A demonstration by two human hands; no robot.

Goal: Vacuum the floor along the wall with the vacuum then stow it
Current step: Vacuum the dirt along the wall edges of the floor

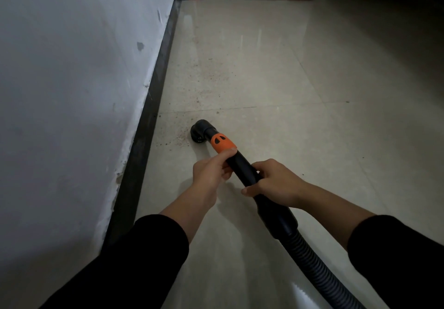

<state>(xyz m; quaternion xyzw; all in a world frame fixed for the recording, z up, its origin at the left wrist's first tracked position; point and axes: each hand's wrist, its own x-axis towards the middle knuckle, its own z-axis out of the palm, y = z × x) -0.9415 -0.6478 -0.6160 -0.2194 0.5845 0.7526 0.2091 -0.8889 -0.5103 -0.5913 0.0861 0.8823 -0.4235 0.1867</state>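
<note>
Black vacuum wand [242, 167] gripped by left hand [211, 174], right hand [274, 183].

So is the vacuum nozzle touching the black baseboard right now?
Apart. The head view shows a strip of dusty floor between the nozzle and the baseboard.

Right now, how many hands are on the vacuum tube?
2. The left hand grips the tube just behind the orange collar; the right hand grips it further back, ahead of the hose. Neither is hidden.
</note>
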